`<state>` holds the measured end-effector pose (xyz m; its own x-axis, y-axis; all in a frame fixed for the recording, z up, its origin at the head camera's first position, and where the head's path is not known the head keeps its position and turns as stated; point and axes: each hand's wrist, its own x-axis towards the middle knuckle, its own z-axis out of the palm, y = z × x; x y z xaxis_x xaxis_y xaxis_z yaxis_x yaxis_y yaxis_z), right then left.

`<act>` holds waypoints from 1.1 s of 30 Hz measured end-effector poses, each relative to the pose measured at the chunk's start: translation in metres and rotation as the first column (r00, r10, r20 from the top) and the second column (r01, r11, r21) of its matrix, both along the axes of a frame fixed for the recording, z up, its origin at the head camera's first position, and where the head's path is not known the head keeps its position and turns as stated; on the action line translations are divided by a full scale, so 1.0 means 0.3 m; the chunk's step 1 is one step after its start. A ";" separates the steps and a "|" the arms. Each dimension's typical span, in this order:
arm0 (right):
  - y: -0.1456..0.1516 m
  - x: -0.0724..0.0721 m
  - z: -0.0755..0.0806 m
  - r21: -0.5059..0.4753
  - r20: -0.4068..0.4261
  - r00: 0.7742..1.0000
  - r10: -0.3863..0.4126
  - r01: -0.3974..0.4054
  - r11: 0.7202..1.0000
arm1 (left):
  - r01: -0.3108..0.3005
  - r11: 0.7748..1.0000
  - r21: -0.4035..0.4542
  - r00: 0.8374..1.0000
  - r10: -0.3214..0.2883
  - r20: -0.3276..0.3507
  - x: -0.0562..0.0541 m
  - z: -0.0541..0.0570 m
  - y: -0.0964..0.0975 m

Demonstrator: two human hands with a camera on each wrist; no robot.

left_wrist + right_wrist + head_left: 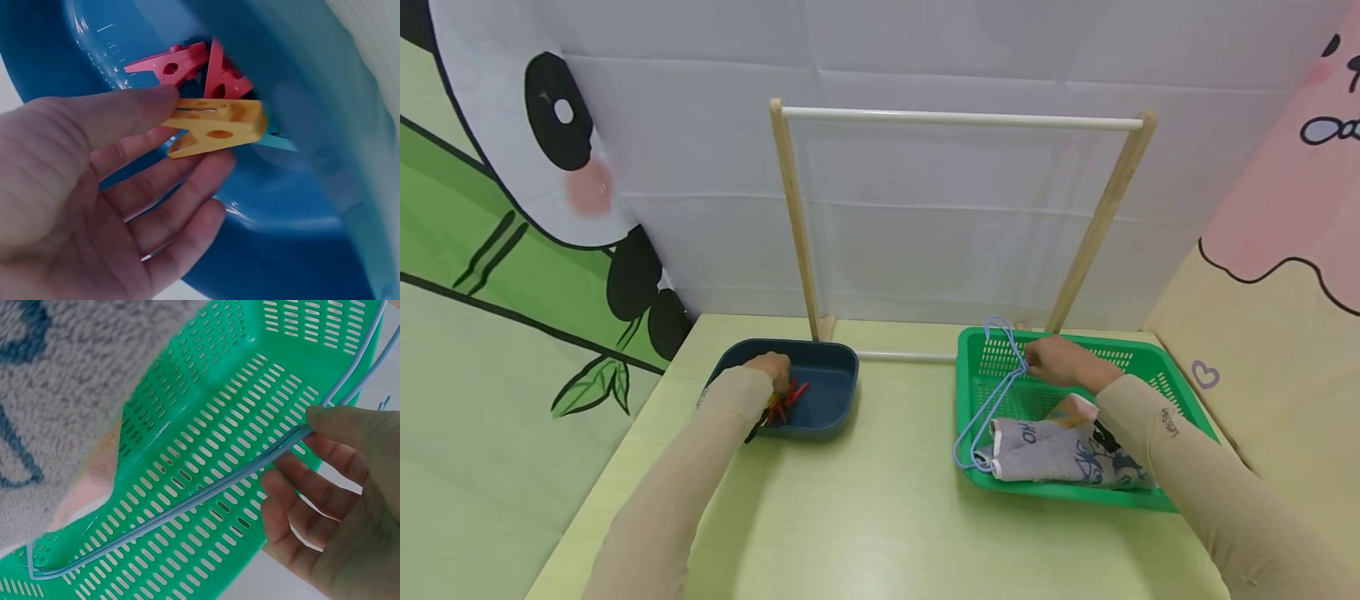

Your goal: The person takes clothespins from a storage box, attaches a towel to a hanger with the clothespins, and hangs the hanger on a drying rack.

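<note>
Cartoon-printed wall at left, purple heart opposite

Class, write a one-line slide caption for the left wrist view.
A left hand pinches a yellow clothespin, with red clothespins just beyond it in a blue tub.

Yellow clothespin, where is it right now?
In the left wrist view, the yellow clothespin is pinched by the left hand, beside the red clothespins in the blue basin, on the table's left side.
</note>
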<state>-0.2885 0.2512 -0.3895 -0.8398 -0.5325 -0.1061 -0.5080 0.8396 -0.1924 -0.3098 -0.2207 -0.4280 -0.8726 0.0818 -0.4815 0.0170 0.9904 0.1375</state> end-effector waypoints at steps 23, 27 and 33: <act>-0.003 0.000 -0.012 0.030 0.080 0.996 -0.027 0.025 0.999 | -0.003 1.000 -0.010 0.999 0.002 -0.047 0.013 0.009 -0.017; -0.001 -0.001 -0.015 0.036 0.086 0.996 -0.036 0.033 0.999 | -0.001 1.000 -0.013 0.999 0.000 -0.049 0.014 0.007 -0.019; -0.003 0.000 -0.011 0.064 0.105 0.994 -0.041 0.034 0.997 | -0.009 1.000 -0.013 0.999 0.009 -0.051 0.008 0.007 -0.024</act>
<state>-0.2884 0.2505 -0.3927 -0.8413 -0.4902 -0.2281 -0.4552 0.8698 -0.1904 -0.3074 -0.2278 -0.4260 -0.8967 0.0681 -0.4375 0.0148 0.9922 0.1240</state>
